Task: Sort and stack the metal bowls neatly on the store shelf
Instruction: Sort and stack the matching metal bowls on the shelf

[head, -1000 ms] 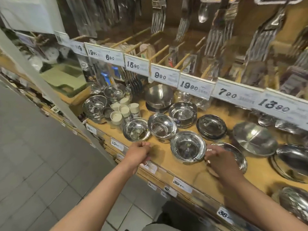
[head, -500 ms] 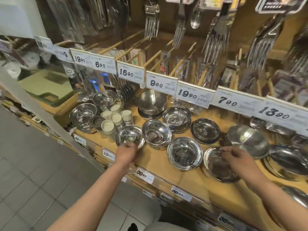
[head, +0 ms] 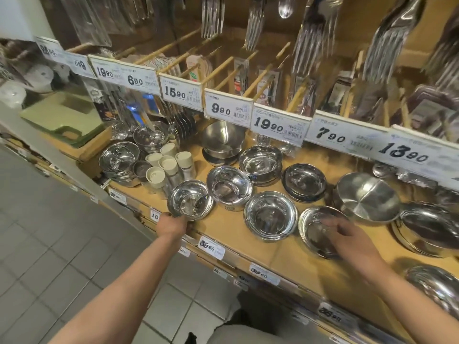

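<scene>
Several shiny metal bowls stand on the wooden store shelf. My left hand grips the near rim of a small bowl at the shelf's front left. My right hand reaches over a shallow bowl at the front right, fingers curled on its far rim. Between the two sits another bowl. Behind them are a deeper bowl, a stacked bowl, a dark dish and an upturned bowl.
White-capped shakers stand left of the bowls, beside a bowl stack. Price tags hang on a rail overhead, with forks and spoons above. Large pans fill the right. A green tray lies far left. Tiled floor lies below.
My left hand moved forward and took hold of the small bowl's rim. My right hand shifted from the shallow bowl's left edge to over its right side. The view moved closer.
</scene>
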Action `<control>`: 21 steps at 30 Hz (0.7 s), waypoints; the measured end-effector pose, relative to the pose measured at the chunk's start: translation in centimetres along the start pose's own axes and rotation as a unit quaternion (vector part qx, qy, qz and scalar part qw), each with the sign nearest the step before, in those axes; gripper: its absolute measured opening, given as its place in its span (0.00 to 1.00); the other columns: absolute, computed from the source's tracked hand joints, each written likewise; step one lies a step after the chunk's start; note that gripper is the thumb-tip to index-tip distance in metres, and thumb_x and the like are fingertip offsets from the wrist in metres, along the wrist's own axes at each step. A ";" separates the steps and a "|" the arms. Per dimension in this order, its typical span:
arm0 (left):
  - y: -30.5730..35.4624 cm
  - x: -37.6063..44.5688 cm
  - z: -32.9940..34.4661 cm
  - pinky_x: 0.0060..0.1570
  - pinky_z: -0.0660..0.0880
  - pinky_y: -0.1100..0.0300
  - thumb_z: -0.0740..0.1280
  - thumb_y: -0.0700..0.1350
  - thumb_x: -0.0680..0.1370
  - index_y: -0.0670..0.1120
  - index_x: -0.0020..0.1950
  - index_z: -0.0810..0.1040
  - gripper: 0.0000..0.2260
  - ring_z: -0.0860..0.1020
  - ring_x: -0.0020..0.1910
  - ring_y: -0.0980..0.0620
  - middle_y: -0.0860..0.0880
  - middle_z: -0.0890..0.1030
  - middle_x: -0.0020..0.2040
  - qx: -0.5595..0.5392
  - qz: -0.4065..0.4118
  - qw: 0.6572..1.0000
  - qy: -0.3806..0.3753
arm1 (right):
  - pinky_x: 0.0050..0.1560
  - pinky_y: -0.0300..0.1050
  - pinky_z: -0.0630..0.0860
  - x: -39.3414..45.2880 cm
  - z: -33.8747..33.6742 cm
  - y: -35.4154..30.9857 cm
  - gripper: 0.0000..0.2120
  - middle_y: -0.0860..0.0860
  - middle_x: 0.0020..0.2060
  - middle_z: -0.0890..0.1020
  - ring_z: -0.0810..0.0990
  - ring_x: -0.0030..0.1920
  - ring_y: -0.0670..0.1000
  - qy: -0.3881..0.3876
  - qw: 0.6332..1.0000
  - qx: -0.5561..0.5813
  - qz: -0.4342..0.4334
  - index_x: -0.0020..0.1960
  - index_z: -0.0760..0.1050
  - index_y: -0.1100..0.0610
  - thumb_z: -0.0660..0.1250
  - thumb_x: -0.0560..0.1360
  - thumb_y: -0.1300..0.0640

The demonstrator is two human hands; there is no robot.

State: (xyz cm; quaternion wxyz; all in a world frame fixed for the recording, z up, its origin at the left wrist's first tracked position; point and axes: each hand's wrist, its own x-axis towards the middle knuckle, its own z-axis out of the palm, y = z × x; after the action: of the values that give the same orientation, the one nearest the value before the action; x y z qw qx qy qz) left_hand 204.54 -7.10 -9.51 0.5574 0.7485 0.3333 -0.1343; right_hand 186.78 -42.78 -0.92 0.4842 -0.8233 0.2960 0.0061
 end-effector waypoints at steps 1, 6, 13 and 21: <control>-0.2 -0.3 -0.3 0.55 0.82 0.44 0.76 0.36 0.72 0.37 0.60 0.76 0.18 0.85 0.46 0.40 0.39 0.85 0.46 -0.015 -0.011 1.000 -0.006 | 0.42 0.44 0.74 0.0 -0.3 0.0 0.08 0.41 0.40 0.83 0.81 0.42 0.48 -0.005 1.000 -0.002 0.002 0.46 0.80 0.43 0.65 0.80 0.55; -0.8 -0.4 -2.1 0.46 0.82 0.54 0.76 0.32 0.72 0.40 0.70 0.72 0.28 0.85 0.36 0.47 0.42 0.86 0.44 -0.057 -0.026 0.998 -0.023 | 0.45 0.48 0.77 -0.2 -0.3 -1.8 0.07 0.49 0.41 0.85 0.83 0.43 0.52 -0.003 1.000 0.004 -0.004 0.54 0.82 0.51 0.65 0.79 0.54; 0.8 0.6 -3.4 0.58 0.80 0.47 0.73 0.40 0.76 0.41 0.71 0.75 0.23 0.84 0.50 0.41 0.44 0.84 0.56 0.088 0.057 0.994 0.040 | 0.43 0.50 0.80 -0.1 3.9 -5.1 0.08 0.46 0.39 0.85 0.83 0.40 0.49 -0.028 0.999 0.017 -0.014 0.51 0.82 0.46 0.65 0.80 0.54; 1.1 2.6 -5.3 0.50 0.83 0.44 0.76 0.43 0.73 0.41 0.50 0.82 0.09 0.87 0.40 0.47 0.46 0.87 0.41 0.110 0.048 0.980 -0.156 | 0.27 0.42 0.71 2.9 12.3 -12.1 0.07 0.48 0.33 0.83 0.78 0.27 0.50 0.025 1.000 0.007 0.007 0.48 0.78 0.47 0.62 0.81 0.54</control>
State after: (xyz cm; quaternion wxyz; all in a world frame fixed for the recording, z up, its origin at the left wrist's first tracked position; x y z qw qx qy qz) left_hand 206.32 -1.44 -8.35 0.5223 0.7904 0.1888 -0.2585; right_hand 198.58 -30.03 1.25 0.4825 -0.8176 0.3139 -0.0133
